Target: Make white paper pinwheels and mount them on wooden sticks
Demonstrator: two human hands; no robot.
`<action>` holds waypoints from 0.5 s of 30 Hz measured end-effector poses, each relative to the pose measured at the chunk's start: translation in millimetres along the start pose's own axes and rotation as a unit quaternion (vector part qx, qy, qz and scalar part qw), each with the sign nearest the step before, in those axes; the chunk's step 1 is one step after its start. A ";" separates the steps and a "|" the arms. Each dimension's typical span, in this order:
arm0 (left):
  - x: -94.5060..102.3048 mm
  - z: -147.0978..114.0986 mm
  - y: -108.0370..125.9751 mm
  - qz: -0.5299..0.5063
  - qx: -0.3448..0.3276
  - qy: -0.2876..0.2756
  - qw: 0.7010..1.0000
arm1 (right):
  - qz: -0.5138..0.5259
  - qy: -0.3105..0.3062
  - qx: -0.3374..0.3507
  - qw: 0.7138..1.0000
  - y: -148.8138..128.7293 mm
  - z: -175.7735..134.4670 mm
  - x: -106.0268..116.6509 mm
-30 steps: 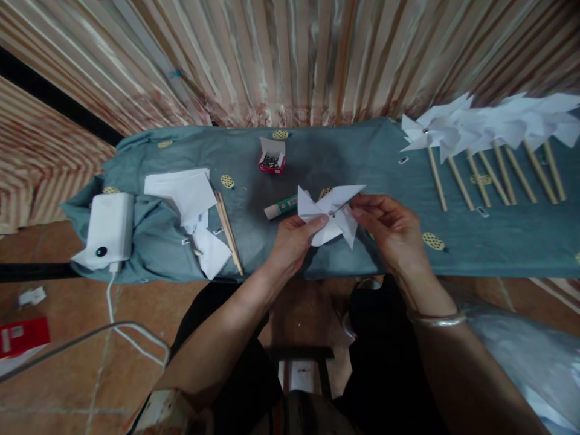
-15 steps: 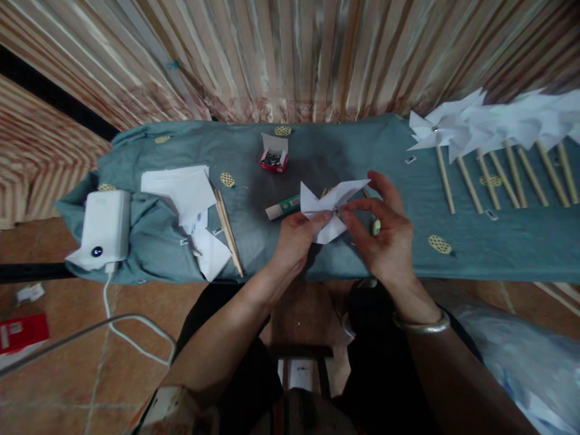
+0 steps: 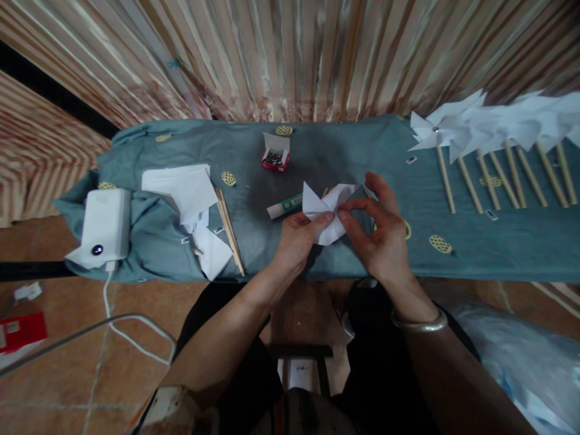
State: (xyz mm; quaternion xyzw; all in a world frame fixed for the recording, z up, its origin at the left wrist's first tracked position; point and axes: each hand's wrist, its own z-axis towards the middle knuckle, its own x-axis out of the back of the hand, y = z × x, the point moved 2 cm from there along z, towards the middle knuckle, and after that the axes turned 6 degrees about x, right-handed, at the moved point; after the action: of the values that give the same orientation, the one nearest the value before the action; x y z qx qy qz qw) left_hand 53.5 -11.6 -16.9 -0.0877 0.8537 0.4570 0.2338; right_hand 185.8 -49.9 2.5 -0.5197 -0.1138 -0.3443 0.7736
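A white paper pinwheel [image 3: 334, 231] is held between my two hands above the cloth. My left hand [image 3: 296, 240] pinches it from the left, with the thumb pressed close to its centre. On its right side my right hand [image 3: 378, 232] grips the paper near the middle between thumb and index finger, the other fingers raised. Whether a pin is in those fingertips cannot be seen. Behind the pinwheel, partly covered, lies a green and white glue stick [image 3: 285, 207]. Beyond it stands an opened red box [image 3: 275, 160] of small metal pins.
Finished pinwheels on wooden sticks [image 3: 446, 181] line the right side. Left are white paper sheets [image 3: 176, 187], several loose sticks [image 3: 230, 232] and a white power bank [image 3: 106, 223] with a cable. A green cloth [image 3: 344, 145] covers the narrow table; a striped curtain [image 3: 290, 60] hangs behind.
The pinwheel's upper right blade has been drawn in towards the centre by my right hand, which moved slightly left. My left hand keeps its hold.
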 end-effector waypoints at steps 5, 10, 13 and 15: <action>1.4 0.8 -0.3 0.003 -0.004 -0.001 1.000 | 0.018 -0.003 -0.018 1.000 1.4 0.1 -1.4; 1.8 0.2 0.0 0.019 -0.008 0.005 1.000 | 0.037 0.001 -0.028 0.999 1.9 0.8 -1.7; 2.1 -0.4 -0.1 0.023 -0.008 0.004 1.000 | 0.042 0.001 -0.037 0.998 2.1 0.7 -1.5; 2.6 -0.4 -0.4 0.024 -0.008 0.003 1.000 | 0.041 -0.003 -0.038 0.998 2.2 0.4 -1.6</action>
State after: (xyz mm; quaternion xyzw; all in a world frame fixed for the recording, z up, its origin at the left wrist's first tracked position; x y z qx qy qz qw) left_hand 51.2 -12.0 -18.3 -0.0706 0.8528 0.4687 0.2193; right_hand 186.1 -48.4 0.2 -0.5541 -0.0811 -0.3145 0.7665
